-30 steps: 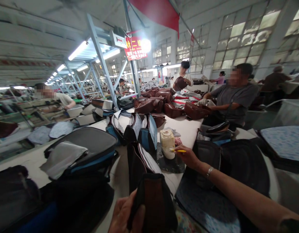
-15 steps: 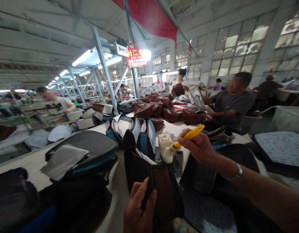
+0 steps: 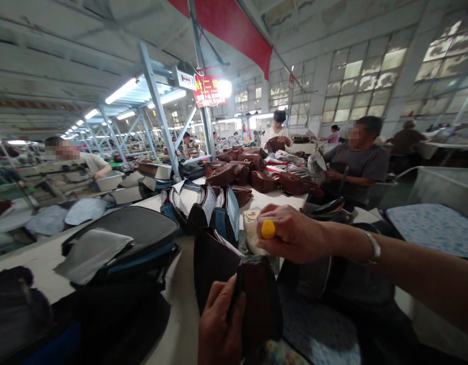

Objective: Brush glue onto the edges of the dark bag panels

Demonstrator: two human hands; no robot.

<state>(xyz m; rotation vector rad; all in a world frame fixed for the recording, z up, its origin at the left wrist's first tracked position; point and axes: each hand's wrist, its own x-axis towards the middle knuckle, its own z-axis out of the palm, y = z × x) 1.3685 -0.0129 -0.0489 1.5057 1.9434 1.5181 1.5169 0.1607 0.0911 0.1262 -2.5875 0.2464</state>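
Observation:
My left hand (image 3: 220, 329) grips a dark brown bag piece (image 3: 258, 301) at the bottom centre, thumb pressed on its edge. My right hand (image 3: 292, 233) is closed round a yellow-handled brush (image 3: 268, 229), whose handle end points at me, just above the top of that piece. Behind the hand stands a cream glue pot (image 3: 251, 230) on a dark mat. A metal bracelet (image 3: 372, 247) is on my right wrist.
Dark blue-trimmed bags (image 3: 123, 243) lie at left, upright bag parts (image 3: 214, 208) in the middle, brown bags (image 3: 234, 172) farther back on the white table (image 3: 180, 314). A person in grey (image 3: 357, 162) sits at right, another person (image 3: 76, 159) at left. Blue patterned fabric (image 3: 435, 223) lies right.
My right hand has brought the brush from the glue pot over to the top of the brown piece, turning its handle toward me. My left hand raised the piece slightly.

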